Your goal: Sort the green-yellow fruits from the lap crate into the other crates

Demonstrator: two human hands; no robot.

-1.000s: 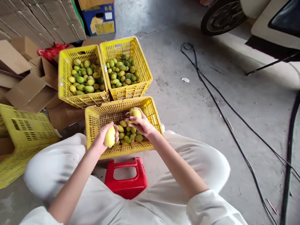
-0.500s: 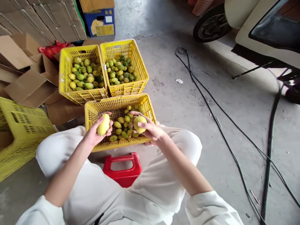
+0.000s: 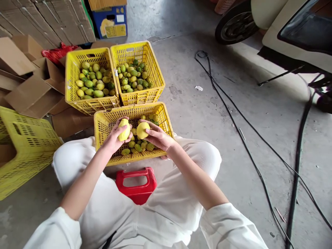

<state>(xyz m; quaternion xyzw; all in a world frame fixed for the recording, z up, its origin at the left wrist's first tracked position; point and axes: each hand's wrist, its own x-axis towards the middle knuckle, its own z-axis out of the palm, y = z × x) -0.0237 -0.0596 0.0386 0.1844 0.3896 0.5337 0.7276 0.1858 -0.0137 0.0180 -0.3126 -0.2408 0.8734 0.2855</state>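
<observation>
While a grey concrete floor (image 3: 207, 114) fills most of the view, a pale vehicle (image 3: 293, 31) with a dark wheel (image 3: 233, 22) stands at the far right, and black cables (image 3: 233, 103) trail across the floor from it toward the near right. Stacked flat cardboard (image 3: 46, 20) and loose open cartons (image 3: 23, 79) crowd the far left, with a blue box (image 3: 110, 20) beside the stack. An empty yellow crate (image 3: 23, 152) lies tilted at the near left. Two more crates sit side by side farther off, the left crate (image 3: 89, 103) and the right crate (image 3: 141, 97), both holding yellow-green fruit. Just in front of them, touching, is the near crate (image 3: 102, 128), partly filled with the same fruit and resting against the person's white-trousered knees. A red stool (image 3: 136, 188) shows between the legs.

Both hands hover over the near crate, close together. The left hand (image 3: 114, 138) has its fingers (image 3: 126, 136) curled round a yellow fruit (image 3: 123, 129), thumb on its near side, holding it upright. The right hand (image 3: 158, 136) grips a second yellow fruit (image 3: 142, 130) with fingers (image 3: 151, 125) wrapped over the top and thumb beneath. The two fruits are just beside each other, nearly touching, above the pile in the crate.
</observation>
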